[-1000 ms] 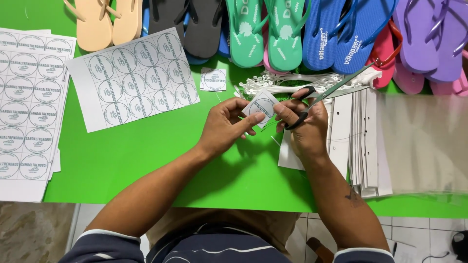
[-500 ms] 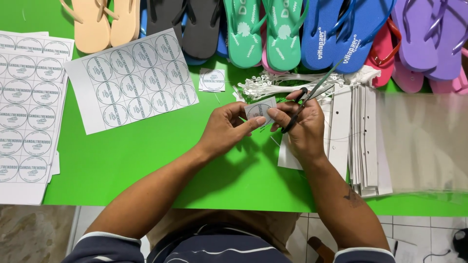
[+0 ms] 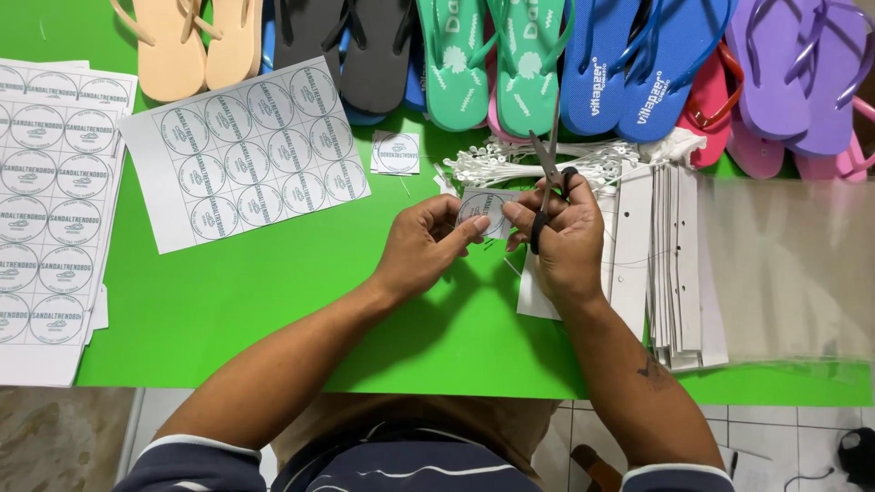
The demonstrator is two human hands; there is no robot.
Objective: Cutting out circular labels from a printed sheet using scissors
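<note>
Indoors | green table, tiled floor | left hand pinches label | right hand clasps scissors

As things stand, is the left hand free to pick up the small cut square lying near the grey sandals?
Probably not: the left hand is pinching the paper label. The cut square itself lies uncovered on the green table.

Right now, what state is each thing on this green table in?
Left hand: pinching the small printed paper label.
Right hand: holding the scissors, blades closed, pointing up.
Label sheet: flat, uncut.
Cut label: lying loose.
White ties: bunched.
Card strips: stacked.
Flip-flops: lined along the far edge.
</note>
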